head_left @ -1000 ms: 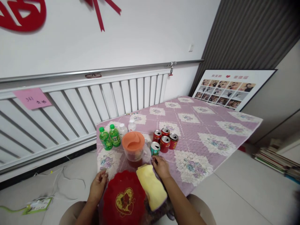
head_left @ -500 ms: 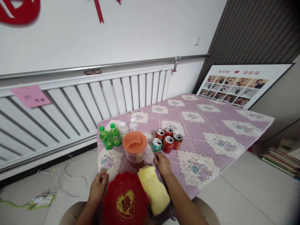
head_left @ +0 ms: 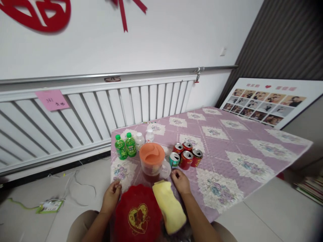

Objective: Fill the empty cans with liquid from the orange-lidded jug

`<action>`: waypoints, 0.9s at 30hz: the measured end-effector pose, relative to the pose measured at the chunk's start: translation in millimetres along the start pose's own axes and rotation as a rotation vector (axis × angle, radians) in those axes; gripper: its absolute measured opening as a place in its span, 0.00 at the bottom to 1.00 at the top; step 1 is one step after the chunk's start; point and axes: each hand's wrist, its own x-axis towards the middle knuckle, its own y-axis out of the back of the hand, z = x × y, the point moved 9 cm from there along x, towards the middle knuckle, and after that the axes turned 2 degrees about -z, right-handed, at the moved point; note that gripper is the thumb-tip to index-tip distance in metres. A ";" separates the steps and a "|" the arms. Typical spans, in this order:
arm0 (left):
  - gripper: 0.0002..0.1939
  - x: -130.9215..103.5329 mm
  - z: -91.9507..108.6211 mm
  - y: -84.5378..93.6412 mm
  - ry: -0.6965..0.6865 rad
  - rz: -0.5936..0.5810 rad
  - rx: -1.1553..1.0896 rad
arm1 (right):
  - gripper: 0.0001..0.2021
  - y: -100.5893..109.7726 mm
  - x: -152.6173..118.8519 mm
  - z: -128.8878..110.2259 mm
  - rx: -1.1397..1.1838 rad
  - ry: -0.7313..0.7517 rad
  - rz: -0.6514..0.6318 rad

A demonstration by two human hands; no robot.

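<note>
My left hand (head_left: 111,196) rests at the table's left edge beside a red scalloped tray (head_left: 138,215) with a gold heart; its fingers are curled in with nothing visible in them. On the other side, my right hand (head_left: 180,181) lies on the tablecloth with fingers curled, close to the handle of a clear pitcher (head_left: 152,160) with an orange lid. A folded yellow cloth (head_left: 169,207) lies between the tray and my right forearm. Just beyond my right hand stand opened cans: a green one (head_left: 174,160) and several red ones (head_left: 186,160).
Two green bottles (head_left: 126,147) and two white-capped bottles (head_left: 144,137) stand left of the pitcher. The flowered tablecloth (head_left: 217,158) stretches to the right. A white radiator (head_left: 148,101) runs behind, and a photo board (head_left: 267,101) leans at the right. A power strip (head_left: 50,206) lies on the floor.
The view has shifted, so everything sits a little further right. Both hands have curled slightly more, while the pitcher, tray, cloth, bottles and cans keep their places.
</note>
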 end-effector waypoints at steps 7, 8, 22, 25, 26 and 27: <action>0.26 -2.3 -0.1 -7.6 0.014 -0.042 -0.024 | 0.21 9.7 -21.8 -2.2 0.023 0.001 -0.048; 0.25 -2.8 0.0 -7.9 0.014 -0.043 -0.029 | 0.20 12.0 -27.2 -1.0 0.016 -0.002 -0.050; 0.18 -2.3 0.3 -15.5 -0.007 -0.128 -0.031 | 0.23 18.9 -51.0 21.4 -0.134 -0.142 -0.077; 0.17 -2.5 0.7 -17.8 -0.006 -0.164 -0.040 | 0.23 16.8 -49.8 24.0 -0.136 -0.149 -0.101; 0.17 -2.1 0.8 -18.0 0.000 -0.173 -0.042 | 0.23 16.0 -49.5 24.8 -0.136 -0.152 -0.109; 0.17 -1.4 1.0 -17.8 0.007 -0.180 -0.043 | 0.24 15.3 -49.4 25.7 -0.137 -0.156 -0.116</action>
